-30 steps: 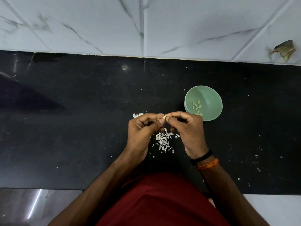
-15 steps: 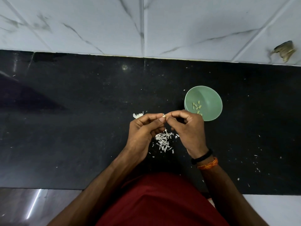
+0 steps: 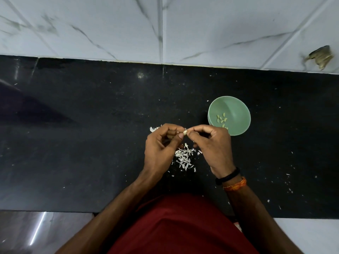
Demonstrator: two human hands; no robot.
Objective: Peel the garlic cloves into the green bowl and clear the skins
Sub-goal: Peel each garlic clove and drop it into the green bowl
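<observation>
A small pale garlic clove is held above the black counter, pinched between the fingertips of both hands. My left hand pinches it from the left and my right hand pinches it from the right, fingers curled. Right below the hands lies a heap of white skins. The green bowl stands just right of my right hand, with several peeled cloves on its bottom.
A white clump lies beyond my left hand, partly hidden. Loose skin flecks scatter over the right of the black counter. A marble-tiled wall rises behind; the counter's front edge runs by my red-clothed body.
Both hands stay together on the clove, with only small shifts of the fingertips. The bowl and the heap of skins have not moved.
</observation>
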